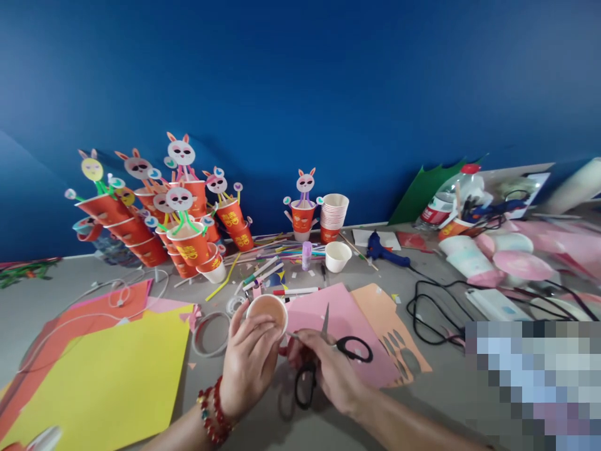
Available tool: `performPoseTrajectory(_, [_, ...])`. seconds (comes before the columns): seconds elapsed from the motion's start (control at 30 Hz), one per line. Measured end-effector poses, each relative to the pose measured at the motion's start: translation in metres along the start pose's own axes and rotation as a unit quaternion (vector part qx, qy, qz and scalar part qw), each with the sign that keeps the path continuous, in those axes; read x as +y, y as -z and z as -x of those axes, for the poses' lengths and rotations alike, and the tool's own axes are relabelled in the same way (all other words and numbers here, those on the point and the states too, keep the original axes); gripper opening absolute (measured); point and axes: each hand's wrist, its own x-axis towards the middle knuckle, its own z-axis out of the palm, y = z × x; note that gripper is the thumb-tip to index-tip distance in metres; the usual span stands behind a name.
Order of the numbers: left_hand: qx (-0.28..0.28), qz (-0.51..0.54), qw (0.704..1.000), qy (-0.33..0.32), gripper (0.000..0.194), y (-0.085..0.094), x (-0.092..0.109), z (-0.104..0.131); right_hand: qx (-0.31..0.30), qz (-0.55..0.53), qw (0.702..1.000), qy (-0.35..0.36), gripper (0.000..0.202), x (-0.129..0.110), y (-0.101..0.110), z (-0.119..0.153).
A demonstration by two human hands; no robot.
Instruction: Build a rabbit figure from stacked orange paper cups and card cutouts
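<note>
Near, lower centre of the frame: left hand [248, 363], beaded bracelets [216, 410] at the wrist, grip closed on a paper cup [267, 311]. Right hand [331, 369], grip closed around the middle of the scissors [354, 349].

Beside the left hand: one tape roll [211, 354]. Lower left: yellow sheet [113, 369], overlapping an orange-red sheet [61, 351]. Partly behind the scissors: pink sheet [347, 310]; right of it, peach sheet [416, 351] with cut-out shapes. Right: black cord [416, 307], looped on the grey worktop [201, 391].

Beyond: loose markers [295, 291]; empty white cup [338, 258]; blue glue gun [387, 252]. Farther, upper left to centre: red cups with rabbit-faced figures [188, 241], several stacked; a single rabbit cup [303, 219] beside a cup stack [334, 213]. Right: plastic bottle [439, 207], red cap. Behind all: blue wall [300, 94].

Paper cup: white rim, round mouth facing the camera, brownish inside. Scissors: black loop handles, metal blades spread.

Obscured: the cup's outer side, largely covered by the left hand; the scissors' pivot, under the right hand; the right-hand fingertips, blurred; lower right corner, under a pixelated patch [535, 385].
</note>
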Motion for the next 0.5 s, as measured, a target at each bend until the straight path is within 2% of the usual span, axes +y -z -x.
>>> performPoseTrajectory(0.07, [-0.008, 0.011, 1.000, 0.010, 0.022, 0.000, 0.001, 0.000, -0.031, 0.116, 0.991, 0.066, 0.043, -0.008, 0.004, -0.001])
performPoseTrajectory(0.1, [-0.013, 0.018, 1.000, 0.017, 0.022, 0.000, 0.001, 0.000, -0.053, 0.202, 0.971, 0.119, 0.039, -0.013, 0.007, -0.001])
performPoseTrajectory(0.2, [-0.020, 0.039, 0.998, 0.041, 0.020, -0.001, 0.002, 0.001, -0.089, 0.419, 0.864, 0.264, 0.027, -0.024, 0.014, -0.002])
performPoseTrajectory(0.23, [-0.020, 0.043, 0.998, 0.047, 0.020, -0.001, 0.002, 0.001, -0.089, 0.448, 0.842, 0.287, 0.026, -0.026, 0.016, -0.003])
performPoseTrajectory(0.27, [-0.019, 0.046, 0.997, 0.052, 0.019, -0.001, 0.001, 0.002, -0.089, 0.458, 0.833, 0.297, 0.026, -0.027, 0.016, -0.003])
performPoseTrajectory(0.33, [-0.017, 0.046, 0.998, 0.050, 0.020, -0.001, 0.001, 0.002, -0.084, 0.444, 0.845, 0.286, 0.028, -0.026, 0.016, -0.003])
performPoseTrajectory(0.4, [-0.017, 0.036, 0.999, 0.036, 0.021, 0.001, 0.000, 0.002, -0.079, 0.365, 0.898, 0.231, 0.035, -0.021, 0.013, -0.001])
performPoseTrajectory(0.47, [-0.015, 0.022, 0.999, 0.021, 0.022, 0.002, 0.000, 0.001, -0.058, 0.214, 0.966, 0.131, 0.041, -0.016, 0.008, 0.000])
performPoseTrajectory(0.5, [-0.014, 0.015, 1.000, 0.015, 0.022, 0.002, 0.000, 0.001, -0.048, 0.127, 0.988, 0.071, 0.043, -0.013, 0.005, 0.000])
